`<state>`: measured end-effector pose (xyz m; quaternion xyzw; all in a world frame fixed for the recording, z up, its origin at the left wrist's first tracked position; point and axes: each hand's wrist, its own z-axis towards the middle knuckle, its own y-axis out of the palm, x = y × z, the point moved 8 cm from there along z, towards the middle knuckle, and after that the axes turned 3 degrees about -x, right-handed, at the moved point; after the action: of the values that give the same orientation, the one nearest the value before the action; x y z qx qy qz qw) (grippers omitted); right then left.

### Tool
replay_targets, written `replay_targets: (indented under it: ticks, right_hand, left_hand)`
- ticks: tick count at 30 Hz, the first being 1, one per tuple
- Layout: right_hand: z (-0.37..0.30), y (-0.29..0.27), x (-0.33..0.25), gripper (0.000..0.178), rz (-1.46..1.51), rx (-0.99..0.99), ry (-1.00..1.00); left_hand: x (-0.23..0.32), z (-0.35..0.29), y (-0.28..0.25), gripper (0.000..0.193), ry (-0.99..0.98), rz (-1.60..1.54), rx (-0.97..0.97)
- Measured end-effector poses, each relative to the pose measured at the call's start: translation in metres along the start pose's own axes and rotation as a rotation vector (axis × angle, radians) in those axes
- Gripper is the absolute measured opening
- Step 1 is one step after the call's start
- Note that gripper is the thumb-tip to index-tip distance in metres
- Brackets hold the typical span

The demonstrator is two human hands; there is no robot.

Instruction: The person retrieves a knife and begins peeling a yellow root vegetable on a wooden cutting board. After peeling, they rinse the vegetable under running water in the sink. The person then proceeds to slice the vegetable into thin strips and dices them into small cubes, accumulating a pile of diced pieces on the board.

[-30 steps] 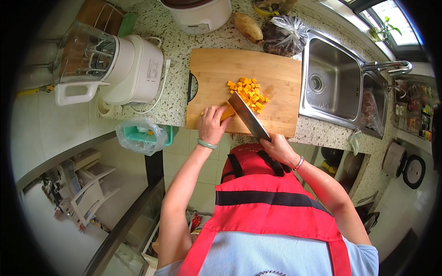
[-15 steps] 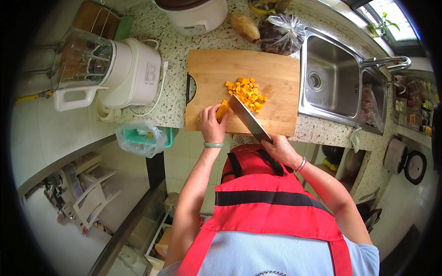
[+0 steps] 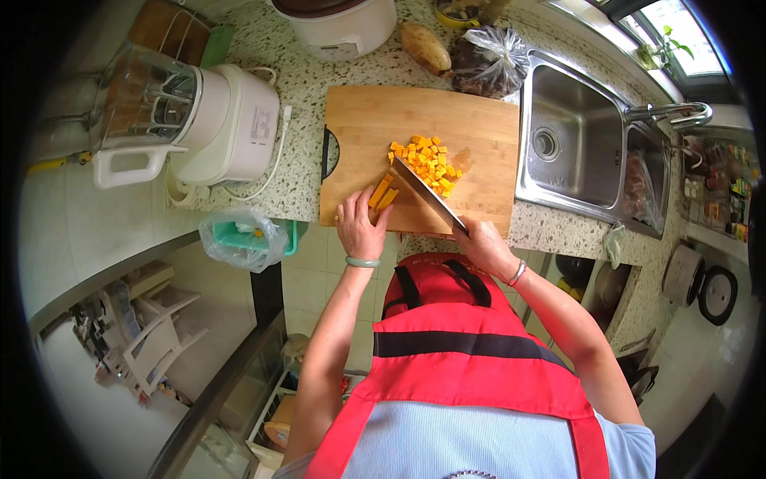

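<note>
On the wooden cutting board [image 3: 423, 112], a pile of orange vegetable cubes [image 3: 429, 164] lies near the middle. My right hand [image 3: 487, 247] grips a broad kitchen knife [image 3: 431, 197] by its handle at the board's near edge. The blade slants up and left, between the cubes and two orange vegetable sticks [image 3: 383, 194]. Those sticks lie slightly apart, side by side, under the fingertips of my left hand [image 3: 361, 227], whose thumb and fingers bracket them. The knife hand covers most of the handle.
Left of the board stands a white blender [image 3: 231, 124] with its cord. A bag-lined green bin [image 3: 247, 239] hangs at the counter edge. Behind are a white cooker [image 3: 339, 32], a brown tuber [image 3: 424, 48] and a dark-filled plastic bag [image 3: 488, 60]. The steel sink [image 3: 578, 160] is at right.
My left hand has shifted a little left and down, and the sticks under it now lie spread apart. The knife has moved slightly left and down with my right hand.
</note>
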<state>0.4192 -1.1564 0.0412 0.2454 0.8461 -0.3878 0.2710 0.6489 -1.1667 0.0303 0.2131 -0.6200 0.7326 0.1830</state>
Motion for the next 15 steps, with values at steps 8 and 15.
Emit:
replay_targets:
  ticks: [8,15]
  right_hand:
    - [-0.002,-0.001,-0.007,0.028,-0.175,-0.02,-0.049]
    - [-0.006,-0.02,-0.017,0.025,-0.109,0.077,-0.12]
  left_hand:
    - [-0.008,-0.001,0.02,0.044,0.0,-0.155,0.017]
    - [0.017,0.008,0.035,0.046,0.089,-0.111,0.007]
